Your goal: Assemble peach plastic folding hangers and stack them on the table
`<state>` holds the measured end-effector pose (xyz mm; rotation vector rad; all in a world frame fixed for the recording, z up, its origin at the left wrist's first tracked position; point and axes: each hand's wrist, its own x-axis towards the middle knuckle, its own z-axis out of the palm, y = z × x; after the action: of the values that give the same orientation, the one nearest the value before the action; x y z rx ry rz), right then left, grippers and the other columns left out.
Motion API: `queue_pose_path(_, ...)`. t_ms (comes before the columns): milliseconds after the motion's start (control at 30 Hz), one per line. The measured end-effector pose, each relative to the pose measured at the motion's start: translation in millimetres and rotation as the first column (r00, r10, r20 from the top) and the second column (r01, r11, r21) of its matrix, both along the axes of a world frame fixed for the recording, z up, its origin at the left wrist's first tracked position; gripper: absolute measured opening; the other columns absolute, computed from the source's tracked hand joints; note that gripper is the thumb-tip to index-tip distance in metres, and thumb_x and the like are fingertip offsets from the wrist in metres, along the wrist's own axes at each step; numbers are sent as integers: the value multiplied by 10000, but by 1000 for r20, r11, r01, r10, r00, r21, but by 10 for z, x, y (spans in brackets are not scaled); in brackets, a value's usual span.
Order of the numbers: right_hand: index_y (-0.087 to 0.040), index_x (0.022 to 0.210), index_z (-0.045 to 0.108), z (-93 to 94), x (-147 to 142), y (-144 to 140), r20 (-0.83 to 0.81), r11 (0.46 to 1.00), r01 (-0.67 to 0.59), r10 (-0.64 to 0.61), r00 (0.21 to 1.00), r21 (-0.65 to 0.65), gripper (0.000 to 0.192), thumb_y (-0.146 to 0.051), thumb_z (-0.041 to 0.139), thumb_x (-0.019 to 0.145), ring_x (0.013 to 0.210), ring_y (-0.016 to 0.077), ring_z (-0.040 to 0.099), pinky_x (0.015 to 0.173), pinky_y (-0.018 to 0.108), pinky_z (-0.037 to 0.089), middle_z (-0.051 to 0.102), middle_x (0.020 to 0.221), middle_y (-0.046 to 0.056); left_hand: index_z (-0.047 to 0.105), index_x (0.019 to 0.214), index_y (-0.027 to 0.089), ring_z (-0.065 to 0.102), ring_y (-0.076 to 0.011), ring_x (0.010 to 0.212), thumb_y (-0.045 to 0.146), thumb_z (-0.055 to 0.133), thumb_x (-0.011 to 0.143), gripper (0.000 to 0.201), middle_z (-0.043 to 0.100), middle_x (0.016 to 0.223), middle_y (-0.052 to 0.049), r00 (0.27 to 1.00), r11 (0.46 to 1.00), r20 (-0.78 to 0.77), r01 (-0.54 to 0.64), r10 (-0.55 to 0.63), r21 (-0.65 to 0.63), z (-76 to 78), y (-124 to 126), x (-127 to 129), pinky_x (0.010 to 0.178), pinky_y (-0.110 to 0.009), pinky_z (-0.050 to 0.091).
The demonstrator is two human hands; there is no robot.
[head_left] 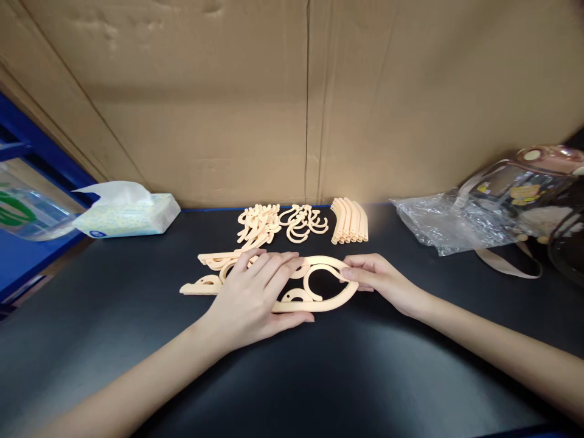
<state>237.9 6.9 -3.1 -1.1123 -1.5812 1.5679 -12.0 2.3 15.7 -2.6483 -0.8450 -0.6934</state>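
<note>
A cream plastic folding hanger (pixel 335 302) lies lengthwise across the dark table, its rounded end to the right and its notched arms to the left. A curved hook piece (pixel 310 283) shows inside the rounded end. My left hand (pixel 255 298) spans the middle of the hanger, fingers over the far side and thumb along the near edge, hiding much of it. With thumb and fingers, my right hand (pixel 376 277) pinches the rounded end. Other cream parts (pixel 212 260) lie against its far left side, partly covered by my left hand.
Behind the hands lie a pile of cream parts (pixel 258 222), several loose hooks (pixel 303 222) and a row of curved cream arms (pixel 349 220). A tissue pack (pixel 132 213) sits at left. A clear plastic bag (pixel 424 222) and a transparent bag with a strap (pixel 520 188) stand right. Cardboard (pixel 219 121) walls the back.
</note>
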Motion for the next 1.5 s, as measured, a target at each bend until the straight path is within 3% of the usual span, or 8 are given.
queue_pose_path(900, -153, 702, 539, -4, 8, -17, 59, 995, -65, 61, 996, 79, 376, -503, 566, 838, 532, 68, 272, 482, 244, 182, 334, 585, -61, 505, 1206, 97, 593, -282, 1001, 653, 549, 782, 700, 629, 1165, -158, 999, 1000, -44, 28, -28, 2, -17, 7, 12, 873, -391, 404)
queue_pose_path(1300, -157, 688, 558, 17, 1, -35, 93, 987, -81, 68, 993, 141, 389, -524, 594, 812, 519, 70, 332, 490, 234, 245, 382, 558, -60, 470, 1266, 71, 549, -288, 1102, 331, 539, 834, 509, 581, 1234, -170, 995, 997, -68, 72, -74, -38, 56, -61, 128, 921, -401, 452)
queue_pose_path(1400, -154, 751, 604, 11, 31, -20, 74, 982, -39, 26, 997, 184, 483, -573, 413, 898, 527, 89, 403, 509, 240, 311, 449, 561, -35, 427, 1302, 55, 525, -279, 1133, 320, 541, 825, 556, 563, 1247, -166, 994, 996, -90, 53, -60, -79, 182, -54, 104, 950, -388, 448)
queue_pose_path(1500, -152, 965, 639, 40, 91, 17, 98, 947, 43, -78, 992, 318, 590, -535, 191, 965, 607, 129, 522, 582, 270, 418, 570, 651, 17, 387, 1342, 99, 491, -271, 1190, 322, 571, 799, 616, 525, 1292, -142, 992, 985, -127, -3, -19, -170, 334, 1, -27, 993, -383, 434)
